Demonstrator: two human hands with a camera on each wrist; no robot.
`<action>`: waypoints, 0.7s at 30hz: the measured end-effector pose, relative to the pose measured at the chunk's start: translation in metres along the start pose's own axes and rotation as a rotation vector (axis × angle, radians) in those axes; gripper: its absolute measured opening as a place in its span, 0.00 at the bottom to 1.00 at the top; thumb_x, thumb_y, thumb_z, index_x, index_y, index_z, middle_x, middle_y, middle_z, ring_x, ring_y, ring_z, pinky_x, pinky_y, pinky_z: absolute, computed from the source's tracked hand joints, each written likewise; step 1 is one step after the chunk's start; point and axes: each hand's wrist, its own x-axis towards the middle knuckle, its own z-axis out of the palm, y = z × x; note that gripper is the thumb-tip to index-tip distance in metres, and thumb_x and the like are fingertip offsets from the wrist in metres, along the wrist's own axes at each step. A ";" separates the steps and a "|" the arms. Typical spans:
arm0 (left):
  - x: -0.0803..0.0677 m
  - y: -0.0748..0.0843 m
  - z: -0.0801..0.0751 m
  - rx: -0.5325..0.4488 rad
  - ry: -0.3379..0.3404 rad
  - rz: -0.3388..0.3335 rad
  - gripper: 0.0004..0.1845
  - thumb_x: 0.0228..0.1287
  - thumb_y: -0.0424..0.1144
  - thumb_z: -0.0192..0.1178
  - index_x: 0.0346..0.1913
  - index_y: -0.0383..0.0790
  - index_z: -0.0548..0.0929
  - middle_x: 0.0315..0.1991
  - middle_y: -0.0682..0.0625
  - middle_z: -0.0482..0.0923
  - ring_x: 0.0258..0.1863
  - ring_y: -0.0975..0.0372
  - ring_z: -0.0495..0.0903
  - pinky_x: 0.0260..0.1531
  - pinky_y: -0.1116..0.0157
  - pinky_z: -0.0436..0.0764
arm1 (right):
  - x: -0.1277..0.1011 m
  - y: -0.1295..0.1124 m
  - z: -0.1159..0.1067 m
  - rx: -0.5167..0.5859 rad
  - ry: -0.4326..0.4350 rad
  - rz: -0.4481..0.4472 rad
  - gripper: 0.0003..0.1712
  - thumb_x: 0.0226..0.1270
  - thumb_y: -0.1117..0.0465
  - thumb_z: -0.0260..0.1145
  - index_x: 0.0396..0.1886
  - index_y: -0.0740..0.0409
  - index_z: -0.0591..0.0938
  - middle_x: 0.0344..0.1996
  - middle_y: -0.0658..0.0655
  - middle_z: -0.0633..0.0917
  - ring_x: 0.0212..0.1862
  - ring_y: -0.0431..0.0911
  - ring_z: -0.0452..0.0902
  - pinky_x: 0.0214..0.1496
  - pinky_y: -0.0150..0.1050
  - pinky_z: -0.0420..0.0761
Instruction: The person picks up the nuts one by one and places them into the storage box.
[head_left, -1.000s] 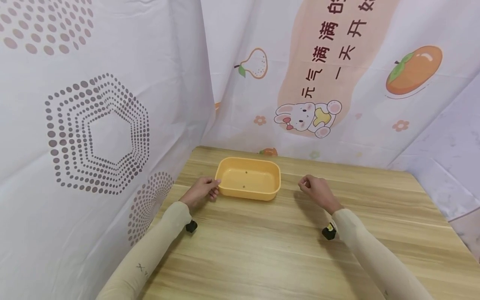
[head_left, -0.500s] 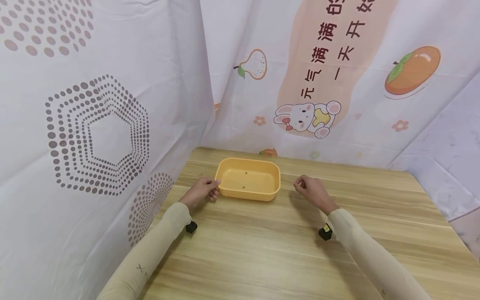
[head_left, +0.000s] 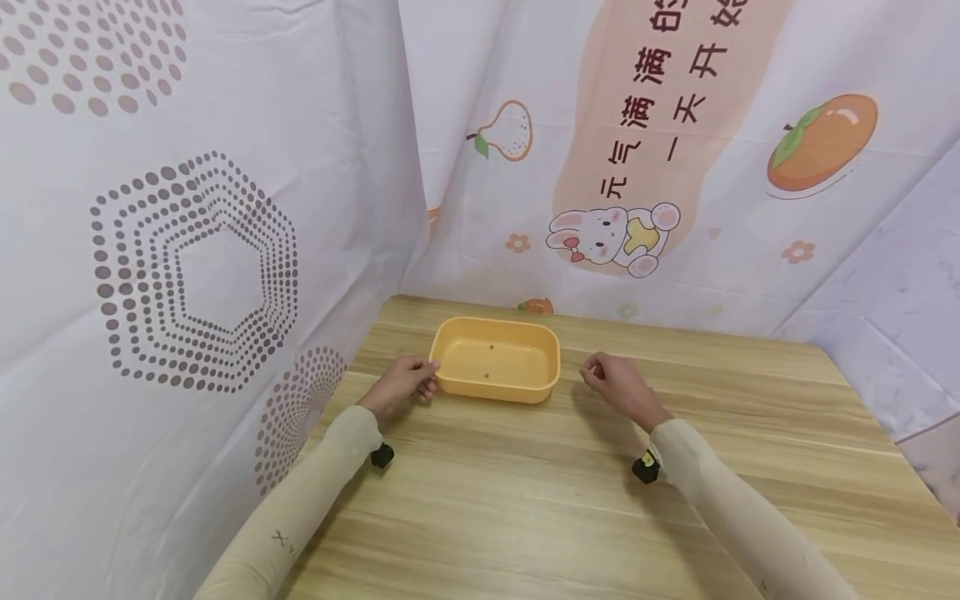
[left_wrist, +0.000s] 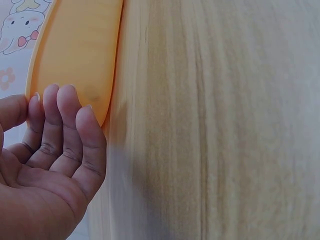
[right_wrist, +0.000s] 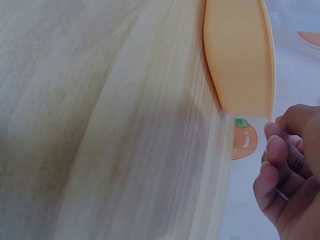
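A shallow yellow plastic basin [head_left: 495, 390] with rounded corners stands upright near the table's far edge, two small dark spots on its floor. At its left end, my left hand [head_left: 405, 382] pinches the rim between thumb and forefinger; in the left wrist view the other fingers [left_wrist: 67, 112] lie curled along the basin's outer wall. My right hand [head_left: 618, 385] hovers just right of the basin, apart from it. Its fingers [right_wrist: 276, 150] are curled and the thumb meets the forefinger, with nothing visible between them.
The wood-grain table [head_left: 510, 500] stretches out toward the viewer and to the right. A white patterned cloth [head_left: 225, 275] hangs along the left side, and a printed cloth [head_left: 465, 242] hangs behind the table. Each wrist carries a small black camera [head_left: 382, 455].
My right hand has moved left, closer to the basin's right end. The left hand keeps its pinch on the rim, and the basin stays in place.
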 end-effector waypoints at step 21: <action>0.000 0.001 0.000 -0.011 -0.001 -0.002 0.17 0.82 0.43 0.54 0.37 0.31 0.78 0.32 0.45 0.80 0.28 0.59 0.79 0.32 0.64 0.85 | 0.002 -0.012 0.008 0.042 -0.034 0.010 0.06 0.76 0.60 0.64 0.41 0.59 0.84 0.22 0.49 0.79 0.25 0.42 0.71 0.26 0.36 0.73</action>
